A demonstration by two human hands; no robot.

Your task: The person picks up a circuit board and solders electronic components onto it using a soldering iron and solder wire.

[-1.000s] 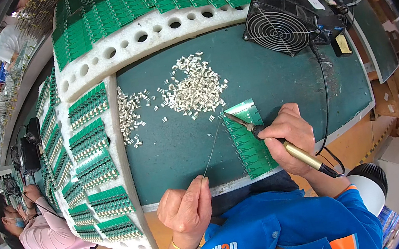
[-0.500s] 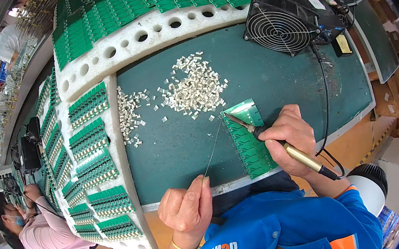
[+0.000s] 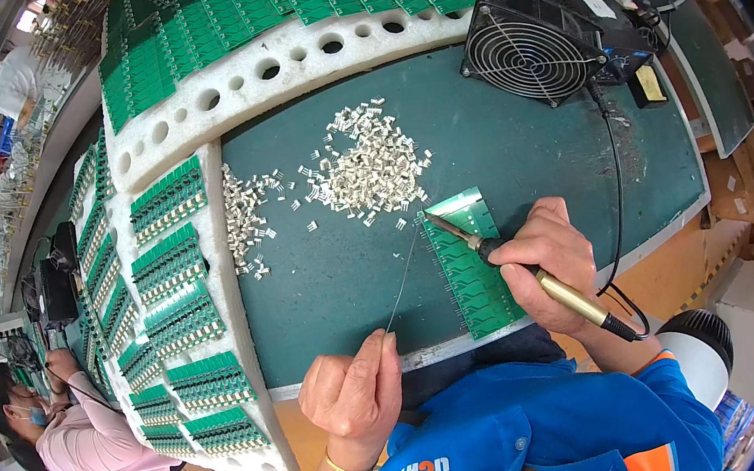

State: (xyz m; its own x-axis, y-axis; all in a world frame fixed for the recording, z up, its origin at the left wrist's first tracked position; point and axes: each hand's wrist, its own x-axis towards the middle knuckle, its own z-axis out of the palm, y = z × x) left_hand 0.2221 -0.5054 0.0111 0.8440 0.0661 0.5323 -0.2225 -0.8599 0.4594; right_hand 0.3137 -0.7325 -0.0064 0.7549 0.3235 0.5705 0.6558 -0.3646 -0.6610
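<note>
A soldering iron [image 3: 561,293] with a black grip and brass-coloured handle lies in my right hand [image 3: 549,257], fingers closed round the grip. Its tip touches, or nearly touches, the far left corner of a green circuit board panel [image 3: 477,284], which has a row of thin pins along its left edge. My left hand [image 3: 354,391] pinches a thin strand of solder wire [image 3: 399,287] between thumb and forefinger. The wire runs up to the same corner as the iron's tip. Just beyond the board sits a pile of small white connectors [image 3: 368,166].
White foam trays hold bare green boards [image 3: 273,3] at the back and populated boards [image 3: 176,271] at the left. A black fan [image 3: 523,46] stands at the back right. The iron's cable [image 3: 617,197] trails along the right. A co-worker in pink [image 3: 96,439] sits far left.
</note>
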